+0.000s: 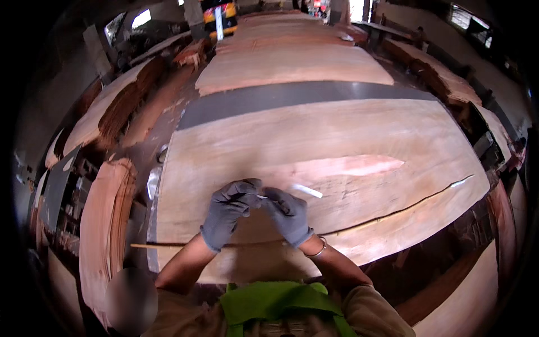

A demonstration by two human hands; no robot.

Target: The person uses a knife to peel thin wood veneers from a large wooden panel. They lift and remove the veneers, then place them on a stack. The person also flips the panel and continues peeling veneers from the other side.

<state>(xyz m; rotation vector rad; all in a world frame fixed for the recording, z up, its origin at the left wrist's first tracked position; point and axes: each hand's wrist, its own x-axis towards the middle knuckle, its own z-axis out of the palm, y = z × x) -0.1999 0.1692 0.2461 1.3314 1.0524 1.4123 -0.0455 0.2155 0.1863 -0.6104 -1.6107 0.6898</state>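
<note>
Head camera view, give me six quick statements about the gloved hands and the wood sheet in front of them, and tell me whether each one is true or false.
1. The left hand and the right hand are both gloved in grey. True.
2. The hands are held far apart. False: they are close together.
3. A white strip lies on the wood sheet. True.
4. The wood sheet is one even colour. False: it has a pink patch, farther from the person than the hands.
5. Metal jewellery shows on the left arm. False: the bangle circles the right arm.
6. A stack of thin sheets is left of the wood sheet. True.
</note>
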